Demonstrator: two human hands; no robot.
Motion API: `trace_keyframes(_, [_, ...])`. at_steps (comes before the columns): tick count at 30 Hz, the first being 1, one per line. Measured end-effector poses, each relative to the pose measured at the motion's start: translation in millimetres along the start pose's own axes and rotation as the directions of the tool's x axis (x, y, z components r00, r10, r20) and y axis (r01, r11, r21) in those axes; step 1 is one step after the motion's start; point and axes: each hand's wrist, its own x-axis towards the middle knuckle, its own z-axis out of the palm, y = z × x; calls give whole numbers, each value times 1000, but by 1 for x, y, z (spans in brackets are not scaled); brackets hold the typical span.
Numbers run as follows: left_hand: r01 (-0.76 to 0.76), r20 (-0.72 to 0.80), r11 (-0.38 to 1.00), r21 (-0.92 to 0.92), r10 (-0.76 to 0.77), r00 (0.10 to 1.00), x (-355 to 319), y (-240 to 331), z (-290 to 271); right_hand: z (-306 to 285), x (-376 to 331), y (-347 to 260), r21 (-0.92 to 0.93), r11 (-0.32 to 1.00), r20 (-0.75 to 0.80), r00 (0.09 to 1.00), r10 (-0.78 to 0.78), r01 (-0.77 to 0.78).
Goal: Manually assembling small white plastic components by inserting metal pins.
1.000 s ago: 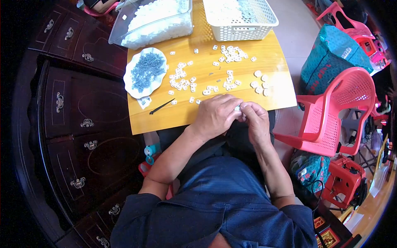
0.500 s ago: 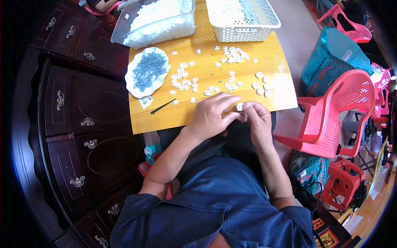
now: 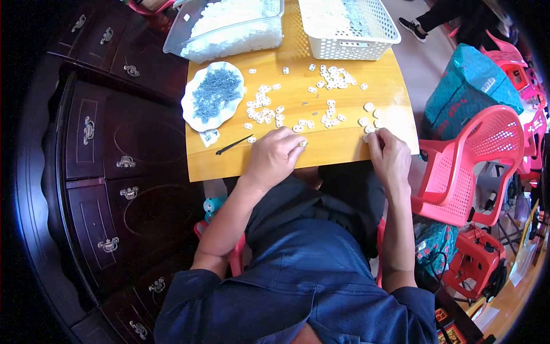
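Now left hand (image 3: 275, 156) curled, fingertips pinching small white piece (image 3: 302, 143); right hand (image 3: 389, 155) knuckles-up, fingers pressed on table (image 3: 344, 150) edge.

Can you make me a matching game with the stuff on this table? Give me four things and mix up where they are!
Things:
1. white plate of small grey pieces
2. white basket
3. thin black tool
4. pink plastic chair

Places:
A. at the far right end of the wooden table
B. on the floor, right of the table
C. on the table's left part, below the clear tub
D. lying near the left hand

Pairs: 1-C, 2-A, 3-D, 4-B
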Motion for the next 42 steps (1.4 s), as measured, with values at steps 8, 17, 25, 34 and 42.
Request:
trace_keyframes(8, [-77, 76, 990, 121, 69, 995, 4, 0, 9, 6, 2, 3, 35, 999, -77, 997, -6, 8])
trace_keyframes(17, [-140, 75, 973, 183, 129, 989, 9, 1, 13, 23, 1, -38, 233, 962, -1, 989, -148, 144])
trace_keyframes(25, [-10, 17, 1000, -12, 10, 1000, 3, 9, -2, 34, 6, -45, 276, 952, 16, 990, -138, 129])
trace_keyframes(34, [233, -77, 919, -318, -270, 960, -14, -14, -16, 53, 4, -63, 308, 911, 15, 957, -291, 272])
trace_keyframes(42, [265, -126, 843, -469, -361, 924, -21, -28, -24, 74, -1, -85, 280, 908, 75, 936, -343, 311])
